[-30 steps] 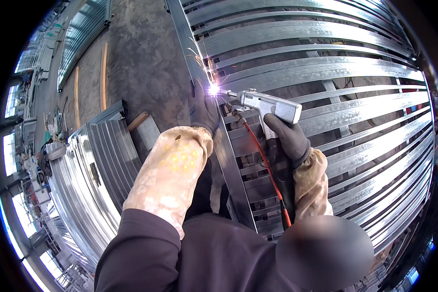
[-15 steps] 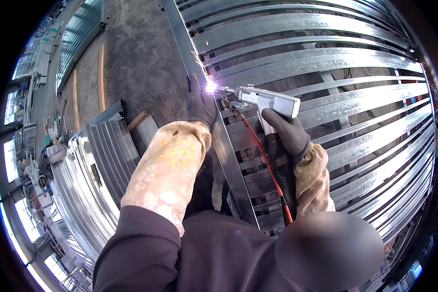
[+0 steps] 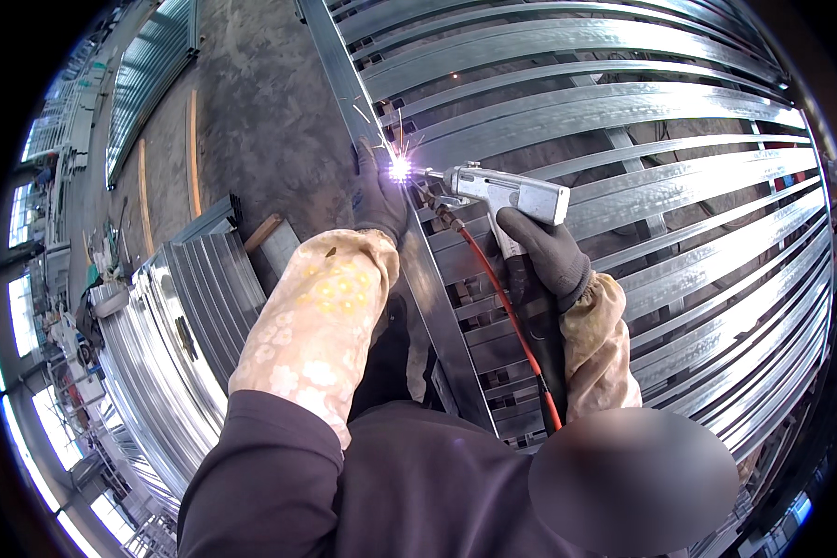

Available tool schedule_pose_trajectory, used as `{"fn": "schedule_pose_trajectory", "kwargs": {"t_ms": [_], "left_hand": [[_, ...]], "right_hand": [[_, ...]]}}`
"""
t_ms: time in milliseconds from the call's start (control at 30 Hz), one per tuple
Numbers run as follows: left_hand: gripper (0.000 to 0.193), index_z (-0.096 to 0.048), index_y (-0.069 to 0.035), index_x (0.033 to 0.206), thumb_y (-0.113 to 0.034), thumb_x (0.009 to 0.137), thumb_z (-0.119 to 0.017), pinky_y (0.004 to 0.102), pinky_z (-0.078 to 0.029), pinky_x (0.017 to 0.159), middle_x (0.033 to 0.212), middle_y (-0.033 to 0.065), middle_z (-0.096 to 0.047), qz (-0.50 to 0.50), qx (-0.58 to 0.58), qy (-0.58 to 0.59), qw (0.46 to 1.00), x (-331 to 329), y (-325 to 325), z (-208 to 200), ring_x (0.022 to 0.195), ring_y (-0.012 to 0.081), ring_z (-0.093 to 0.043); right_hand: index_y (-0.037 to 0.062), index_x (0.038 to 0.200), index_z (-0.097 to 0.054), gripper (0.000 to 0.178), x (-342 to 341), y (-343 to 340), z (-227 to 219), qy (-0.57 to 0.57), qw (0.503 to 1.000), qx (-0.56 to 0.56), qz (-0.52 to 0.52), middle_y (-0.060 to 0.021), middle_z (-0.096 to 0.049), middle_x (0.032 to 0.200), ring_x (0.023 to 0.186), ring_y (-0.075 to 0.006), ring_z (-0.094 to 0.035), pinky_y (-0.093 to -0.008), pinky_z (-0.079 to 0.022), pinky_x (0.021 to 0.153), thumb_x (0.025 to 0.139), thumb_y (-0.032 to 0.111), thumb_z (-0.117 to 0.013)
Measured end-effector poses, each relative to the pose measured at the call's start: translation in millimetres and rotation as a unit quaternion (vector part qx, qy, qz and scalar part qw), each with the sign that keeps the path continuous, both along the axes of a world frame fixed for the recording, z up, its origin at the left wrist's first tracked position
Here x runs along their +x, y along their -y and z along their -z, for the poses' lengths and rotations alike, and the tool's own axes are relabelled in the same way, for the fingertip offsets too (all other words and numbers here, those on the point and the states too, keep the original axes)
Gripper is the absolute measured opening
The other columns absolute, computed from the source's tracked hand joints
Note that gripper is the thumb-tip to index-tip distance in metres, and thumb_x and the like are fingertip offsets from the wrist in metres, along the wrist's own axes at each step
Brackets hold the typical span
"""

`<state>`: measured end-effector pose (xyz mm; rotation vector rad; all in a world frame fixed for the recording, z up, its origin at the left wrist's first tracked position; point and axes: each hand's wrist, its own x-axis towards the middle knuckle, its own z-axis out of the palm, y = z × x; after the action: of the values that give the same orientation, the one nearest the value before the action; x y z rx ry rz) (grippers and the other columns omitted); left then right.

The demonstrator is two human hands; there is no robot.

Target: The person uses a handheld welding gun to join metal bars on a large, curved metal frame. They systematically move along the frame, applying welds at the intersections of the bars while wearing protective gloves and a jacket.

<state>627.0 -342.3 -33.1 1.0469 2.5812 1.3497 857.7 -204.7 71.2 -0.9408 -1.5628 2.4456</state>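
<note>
On my feed, the right hand (image 3: 541,253), dark-gloved, comes up from the lower right with wrist bent inward; its grip is closed round the handle of a silver welding torch (image 3: 511,192), nozzle aimed left. The torch lies above the slatted metal frame, its tip just beside the long edge rail (image 3: 448,352), where a white-violet arc (image 3: 400,169) throws short sparks. The left hand (image 3: 379,197), also gloved, reaches forward along the rail's outer side, very near the glare; I cannot tell whether its grip is narrow or wide, fingers being dim. The left forearm, in a pale patterned sleeve cover (image 3: 318,312), slants up from the lower left and blocks part of the floor (image 3: 265,121). A red hose (image 3: 498,284) drops from beneath the torch toward me, over the slats (image 3: 614,110). Left of the arm I note stacked ribbed metal profiles (image 3: 216,312) and a thin wooden strip (image 3: 194,153) beyond. A blurred round patch (image 3: 632,479) hides the slats at lower right.
</note>
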Motion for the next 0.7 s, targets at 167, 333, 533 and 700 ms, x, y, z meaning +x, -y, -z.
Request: {"fn": "schedule_pose_trajectory", "kwargs": {"t_ms": [167, 333, 533, 700], "left_hand": [[0.059, -0.03, 0.002, 0.154, -0.018, 0.1, -0.042, 0.0455, -0.04, 0.109, 0.14, 0.0314, -0.051, -0.019, -0.016, -0.025, 0.999, -6, 4, 11, 0.127, 0.046, -0.053], [0.057, -0.033, -0.001, 0.155, -0.027, 0.105, -0.036, 0.0397, -0.039, 0.111, 0.144, 0.0298, -0.05, -0.017, -0.021, 0.051, 0.998, 4, -3, -10, 0.131, 0.0402, -0.052], [0.058, -0.031, 0.0, 0.155, -0.024, 0.103, -0.036, 0.0413, -0.037, 0.113, 0.15, 0.03, -0.044, -0.028, -0.034, 0.025, 0.999, 0, -3, -3, 0.135, 0.0416, -0.048], [0.059, -0.033, 0.003, 0.153, -0.026, 0.102, -0.04, 0.046, -0.046, 0.103, 0.138, 0.0329, -0.054, -0.006, 0.016, 0.009, 1.0, 1, -1, -2, 0.12, 0.0491, -0.057]], "right_hand": [[-0.0009, 0.105, -0.067, 0.028, 1, 0, -2, -0.001, 1.0, -0.001, -0.006, -0.0052, -0.07, 0.085, 0.077, -0.0124, -0.064, -0.0287, -0.051, 0.069, 0.098, 0.026, -0.062], [-0.0013, 0.107, -0.066, 0.027, 6, 1, 5, -0.01, 1.0, 0.001, 0.007, -0.004, -0.068, 0.088, 0.08, -0.0117, -0.064, -0.0283, -0.051, 0.073, 0.099, 0.024, -0.062], [-0.0009, 0.108, -0.067, 0.028, 10, 5, 6, -0.014, 1.0, 0.015, 0.013, -0.0038, -0.069, 0.088, 0.081, -0.0119, -0.064, -0.0283, -0.051, 0.073, 0.099, 0.026, -0.063], [-0.0007, 0.107, -0.068, 0.03, 12, 6, 3, 0.0, 1.0, 0.002, 0.007, -0.0039, -0.069, 0.087, 0.08, -0.0124, -0.064, -0.029, -0.051, 0.073, 0.098, 0.027, -0.063]]}}
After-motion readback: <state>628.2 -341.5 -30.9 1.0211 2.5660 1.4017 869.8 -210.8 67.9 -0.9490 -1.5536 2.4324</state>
